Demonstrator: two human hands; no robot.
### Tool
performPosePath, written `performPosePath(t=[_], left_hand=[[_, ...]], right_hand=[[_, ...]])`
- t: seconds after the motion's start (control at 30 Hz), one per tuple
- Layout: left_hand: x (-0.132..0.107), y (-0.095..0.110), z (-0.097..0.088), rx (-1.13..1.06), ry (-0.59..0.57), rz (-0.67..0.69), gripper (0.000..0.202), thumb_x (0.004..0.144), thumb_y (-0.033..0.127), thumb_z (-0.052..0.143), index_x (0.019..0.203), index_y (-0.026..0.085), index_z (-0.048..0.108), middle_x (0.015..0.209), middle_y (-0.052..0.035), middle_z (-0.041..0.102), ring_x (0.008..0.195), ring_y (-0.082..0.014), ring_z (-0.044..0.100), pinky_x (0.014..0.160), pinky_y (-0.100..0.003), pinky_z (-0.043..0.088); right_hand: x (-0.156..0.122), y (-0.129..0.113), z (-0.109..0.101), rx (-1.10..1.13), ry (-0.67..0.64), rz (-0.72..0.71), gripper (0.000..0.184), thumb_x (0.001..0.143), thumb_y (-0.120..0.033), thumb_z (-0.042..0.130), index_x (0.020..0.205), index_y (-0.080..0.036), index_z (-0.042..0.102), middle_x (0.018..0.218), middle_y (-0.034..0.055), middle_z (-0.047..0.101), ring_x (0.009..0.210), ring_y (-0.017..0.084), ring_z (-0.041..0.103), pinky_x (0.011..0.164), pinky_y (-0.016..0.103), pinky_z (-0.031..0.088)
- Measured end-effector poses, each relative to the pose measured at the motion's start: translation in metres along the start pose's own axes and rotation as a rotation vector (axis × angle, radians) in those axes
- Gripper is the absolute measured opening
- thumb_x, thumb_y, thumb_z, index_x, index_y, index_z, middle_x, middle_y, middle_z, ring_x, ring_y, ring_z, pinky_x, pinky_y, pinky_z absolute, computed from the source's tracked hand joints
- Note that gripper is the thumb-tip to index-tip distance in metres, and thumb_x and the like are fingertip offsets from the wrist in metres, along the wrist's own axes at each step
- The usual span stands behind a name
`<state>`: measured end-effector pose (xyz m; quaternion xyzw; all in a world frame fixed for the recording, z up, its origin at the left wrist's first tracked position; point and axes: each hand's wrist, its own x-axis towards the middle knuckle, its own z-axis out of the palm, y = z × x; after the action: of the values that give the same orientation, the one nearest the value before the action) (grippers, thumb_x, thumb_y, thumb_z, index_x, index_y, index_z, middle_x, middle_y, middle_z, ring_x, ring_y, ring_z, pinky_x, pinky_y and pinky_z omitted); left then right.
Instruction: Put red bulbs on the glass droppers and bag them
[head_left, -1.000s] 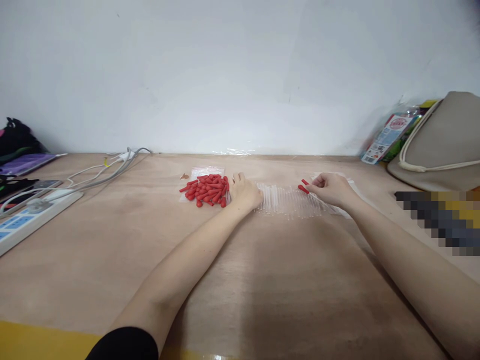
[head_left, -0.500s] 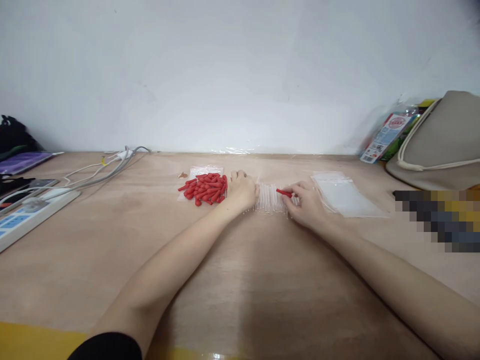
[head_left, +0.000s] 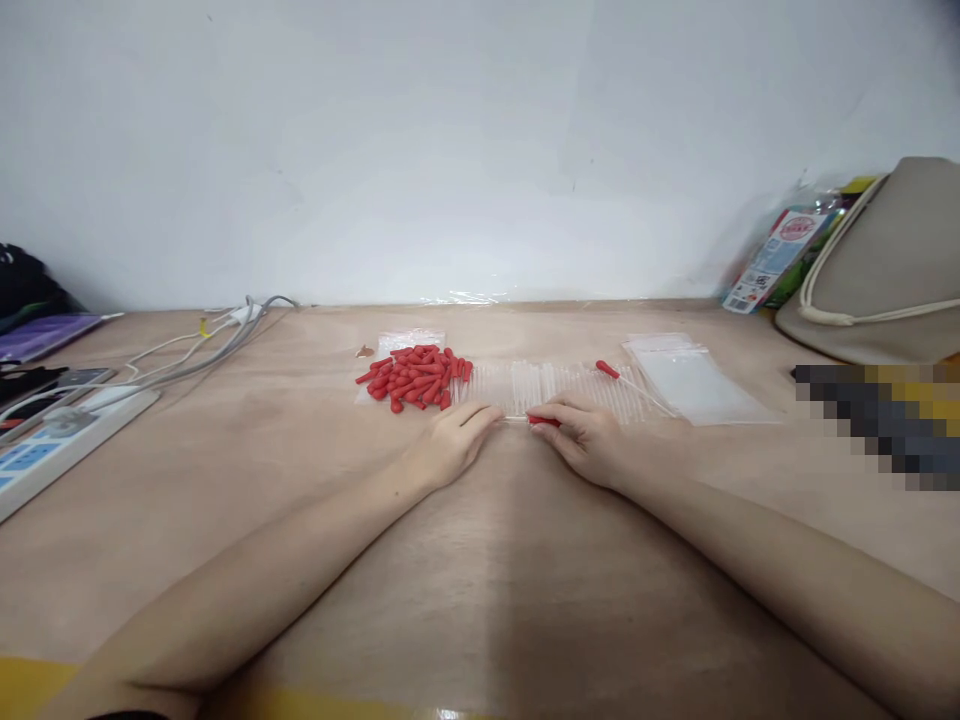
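Note:
My left hand [head_left: 459, 438] pinches a thin clear glass tube [head_left: 514, 418] just in front of a row of similar tubes [head_left: 525, 382]. My right hand [head_left: 589, 435] is closed on a red rubber dropper bulb [head_left: 543, 421], whose mouth faces the tube; bulb and tube meet or nearly meet, I cannot tell which. Behind the right hand lies a dropper with a red bulb [head_left: 607, 369] on a clear tube, slanting down to the right. A heap of red bulbs [head_left: 411, 380] rests left of the tubes, partly on a clear plastic bag [head_left: 412, 340].
Flat clear zip bags [head_left: 701, 383] lie to the right of the tubes. A grey bag [head_left: 885, 260] and a printed pack [head_left: 776, 262] stand at the back right. On the left are a power strip [head_left: 90, 440] and cables [head_left: 225, 345].
Both hands have come nearer to me and closer together. My left hand has left the tubes' left end and now holds one tube. The row of tubes and the bulbed dropper are now uncovered.

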<state>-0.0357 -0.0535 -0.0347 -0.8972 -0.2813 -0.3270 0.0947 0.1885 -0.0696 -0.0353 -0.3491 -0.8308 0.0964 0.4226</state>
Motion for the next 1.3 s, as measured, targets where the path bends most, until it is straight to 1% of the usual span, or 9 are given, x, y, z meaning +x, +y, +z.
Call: performPosePath(t=[0.1,0.23,0.47,0.63,0.8,0.93,1.1,1.3], left_hand=[[0.003,0.002,0.000,0.000,0.000,-0.008,0.021,0.087,0.017,0.042,0.104,0.016,0.055,0.095,-0.0067,0.063,0.082,-0.0148,0.060,0.072,-0.027,0.050],[0.001,0.000,0.001,0.018,0.017,0.029,0.023,0.087,0.014,0.041,0.105,0.015,0.055,0.095,-0.0075,0.063,0.081,-0.0150,0.059,0.072,-0.028,0.051],[0.002,0.000,0.002,0.007,0.102,0.138,0.028,0.083,0.007,0.042,0.106,0.015,0.056,0.090,-0.0076,0.062,0.078,-0.0142,0.059,0.068,-0.026,0.051],[0.003,0.002,0.002,-0.027,0.101,0.147,0.031,0.083,0.006,0.042,0.110,0.015,0.054,0.089,-0.0079,0.061,0.077,-0.0130,0.058,0.067,-0.024,0.051],[0.002,0.001,0.005,-0.041,0.119,0.164,0.033,0.083,0.006,0.041,0.112,0.017,0.053,0.091,-0.0075,0.061,0.080,-0.0134,0.057,0.068,-0.025,0.050],[0.005,0.003,0.003,-0.015,0.129,0.205,0.032,0.082,0.005,0.043,0.112,0.015,0.051,0.088,-0.0078,0.061,0.076,-0.0134,0.056,0.066,-0.026,0.050],[0.008,0.007,-0.001,0.066,0.110,0.250,0.029,0.084,0.006,0.042,0.110,0.015,0.051,0.084,-0.0073,0.061,0.072,-0.0134,0.055,0.061,-0.026,0.048],[0.008,0.008,0.001,0.095,0.087,0.247,0.026,0.086,0.008,0.041,0.108,0.014,0.053,0.084,-0.0069,0.061,0.072,-0.0132,0.055,0.063,-0.025,0.048]], right_hand=[[0.000,0.000,0.000,0.030,0.001,-0.013,0.017,0.086,-0.022,0.048,0.094,-0.020,0.062,0.083,0.0049,0.061,0.077,0.015,0.057,0.070,0.029,0.048],[0.001,-0.001,-0.001,0.067,0.014,-0.016,0.017,0.086,-0.022,0.048,0.095,-0.020,0.061,0.083,0.0048,0.061,0.076,0.014,0.057,0.068,0.029,0.048],[0.000,-0.001,0.001,0.034,0.006,-0.032,0.012,0.084,-0.020,0.051,0.089,-0.020,0.062,0.080,0.0026,0.065,0.073,0.013,0.060,0.066,0.026,0.048],[0.000,0.002,0.003,0.001,0.035,-0.061,0.009,0.083,-0.019,0.053,0.085,-0.017,0.061,0.074,0.0023,0.065,0.066,0.011,0.059,0.060,0.023,0.047],[0.000,0.001,0.002,-0.003,0.064,-0.125,0.008,0.084,-0.021,0.053,0.083,-0.017,0.060,0.071,0.0020,0.062,0.064,0.011,0.056,0.058,0.023,0.046],[0.000,0.000,0.002,-0.006,0.086,-0.152,0.007,0.084,-0.020,0.053,0.081,-0.017,0.058,0.069,0.0017,0.061,0.062,0.011,0.055,0.057,0.022,0.045],[-0.001,0.002,0.002,-0.040,0.056,-0.205,0.007,0.083,-0.021,0.053,0.080,-0.017,0.058,0.067,0.0023,0.059,0.061,0.011,0.054,0.056,0.023,0.042],[0.005,0.005,0.003,-0.184,0.028,-0.247,0.014,0.083,-0.025,0.054,0.078,-0.014,0.060,0.066,0.0044,0.061,0.061,0.013,0.052,0.057,0.026,0.039]])
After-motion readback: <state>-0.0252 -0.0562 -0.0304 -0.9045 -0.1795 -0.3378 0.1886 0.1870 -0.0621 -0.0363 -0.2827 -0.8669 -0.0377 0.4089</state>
